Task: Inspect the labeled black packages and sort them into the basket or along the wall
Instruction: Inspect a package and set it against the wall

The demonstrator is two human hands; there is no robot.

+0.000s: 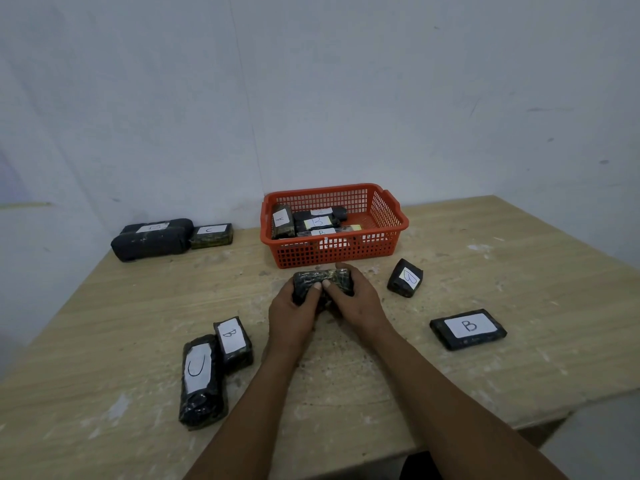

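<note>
Both hands, left hand and right hand, are gripping one black package just before the orange basket, above the desk; its label is hidden; the inspecting step seems underway; next, turning it to read the letter.

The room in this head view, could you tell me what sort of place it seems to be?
Probably a bare workroom set up for sorting: a scuffed, paint-flecked wooden table stands in a corner of plain white walls, with an orange basket of labeled packages.
</note>
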